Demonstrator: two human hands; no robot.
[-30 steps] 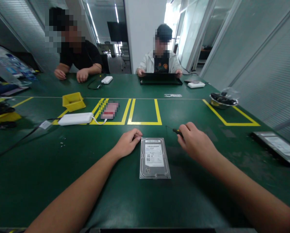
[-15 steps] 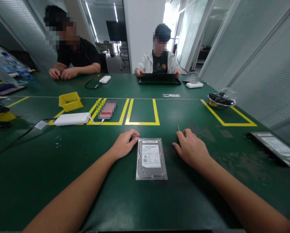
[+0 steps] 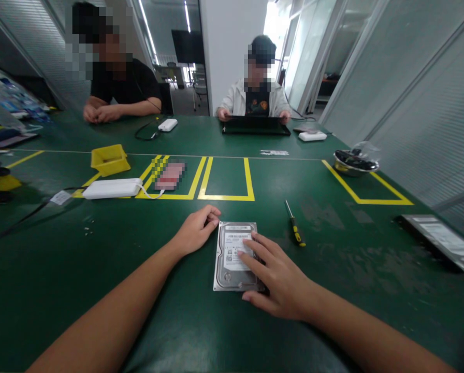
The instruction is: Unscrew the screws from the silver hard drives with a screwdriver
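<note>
A silver hard drive point(image 3: 222, 264) with a white label lies on the green table in front of me. Over its right side my right hand point(image 3: 273, 277) is spread, fingertips on the label and thumb by the near edge. My left hand point(image 3: 197, 228) rests at the drive's far left corner, thumb and fingers curled together; whatever they hold, if anything, is hidden. To the right, beyond my right hand, lies a screwdriver point(image 3: 295, 230) with a black and yellow handle, its shaft pointing away from me.
Another drive point(image 3: 444, 238) sits at the right. Farther off are a metal bowl point(image 3: 354, 163) of dark items, a yellow bin point(image 3: 110, 159), a white power strip point(image 3: 113, 188) and a blurred pinkish item point(image 3: 170, 176). Two people sit across the table, one holding a dark panel point(image 3: 255, 126).
My right hand has let go of the screwdriver, leaving it on the table, and has moved left and nearer onto the hard drive. My left hand stays by the drive's corner.
</note>
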